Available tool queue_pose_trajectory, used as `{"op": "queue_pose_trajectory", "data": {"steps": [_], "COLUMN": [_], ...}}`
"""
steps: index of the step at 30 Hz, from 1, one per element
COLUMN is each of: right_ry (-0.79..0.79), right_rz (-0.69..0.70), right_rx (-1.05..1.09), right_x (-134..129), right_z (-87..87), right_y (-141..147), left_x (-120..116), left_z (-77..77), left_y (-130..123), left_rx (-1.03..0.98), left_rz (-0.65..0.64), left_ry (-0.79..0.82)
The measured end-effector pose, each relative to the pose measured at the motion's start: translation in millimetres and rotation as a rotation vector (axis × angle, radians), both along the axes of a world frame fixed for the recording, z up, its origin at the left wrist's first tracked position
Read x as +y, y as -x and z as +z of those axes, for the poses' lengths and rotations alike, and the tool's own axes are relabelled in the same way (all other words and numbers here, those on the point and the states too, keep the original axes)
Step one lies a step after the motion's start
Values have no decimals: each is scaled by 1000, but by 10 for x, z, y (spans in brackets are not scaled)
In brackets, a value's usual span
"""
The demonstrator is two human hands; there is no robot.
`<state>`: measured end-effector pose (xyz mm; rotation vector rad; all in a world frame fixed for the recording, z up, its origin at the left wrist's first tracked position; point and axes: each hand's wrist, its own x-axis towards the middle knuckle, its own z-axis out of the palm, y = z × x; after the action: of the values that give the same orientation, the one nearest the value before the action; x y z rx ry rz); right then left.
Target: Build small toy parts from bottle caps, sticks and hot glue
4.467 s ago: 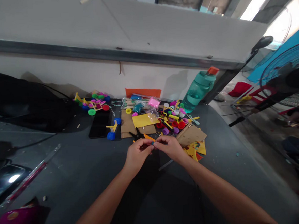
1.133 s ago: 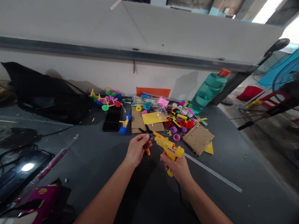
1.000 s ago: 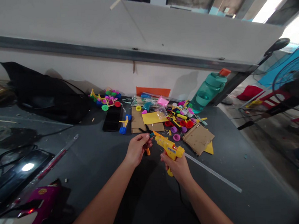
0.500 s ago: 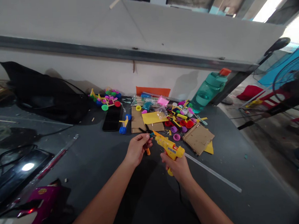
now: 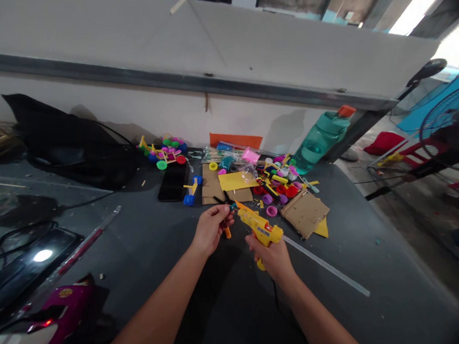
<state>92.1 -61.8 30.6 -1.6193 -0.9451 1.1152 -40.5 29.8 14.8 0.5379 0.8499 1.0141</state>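
A dark gray table (image 5: 149,256) stands against a pale wall (image 5: 130,108) with a gray rail (image 5: 160,81). The yellow glue gun (image 5: 260,228) is positioned above the table near its middle, nozzle directed at a small teal piece (image 5: 233,207). The right hand (image 5: 274,255) is wrapped around the handle of the gun. The left hand (image 5: 210,228) pinches the teal piece between thumb and fingertips, just beside the nozzle. A long clear glue stick (image 5: 326,265) extends from the rear of the gun. Beyond the hands lie a yellow sheet (image 5: 230,182) on cardboard (image 5: 210,186), and colored caps (image 5: 271,210). Farther out are a black phone (image 5: 171,186), a teal bottle (image 5: 316,144) and a black bag (image 5: 75,156).
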Motion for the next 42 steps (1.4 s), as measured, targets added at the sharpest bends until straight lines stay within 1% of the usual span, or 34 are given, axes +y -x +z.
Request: {"op": "queue_pose_trajectory", "data": {"steps": [4, 9, 18, 25, 36, 42], "right_ry": [-4, 21, -3, -14, 12, -16], "right_rz": [6, -13, -39, -13, -15, 11], "right_rx": [-5, -17, 9, 14, 43, 103], "right_x": [4, 8, 25, 22, 12, -13], "right_z": [15, -11, -2, -17, -6, 66], "right_y": [-2, -9, -1, 2, 54, 36], "left_x": [1, 1, -1, 0, 7, 10], "left_z": [6, -2, 10, 6, -4, -36], "left_y": [-3, -9, -8, -12, -11, -13], "left_rx": [1, -5, -28, -53, -52, -47], "left_rz": [-3, -10, -16, 33, 68, 68], "left_ry": [6, 4, 2, 28, 24, 24]}}
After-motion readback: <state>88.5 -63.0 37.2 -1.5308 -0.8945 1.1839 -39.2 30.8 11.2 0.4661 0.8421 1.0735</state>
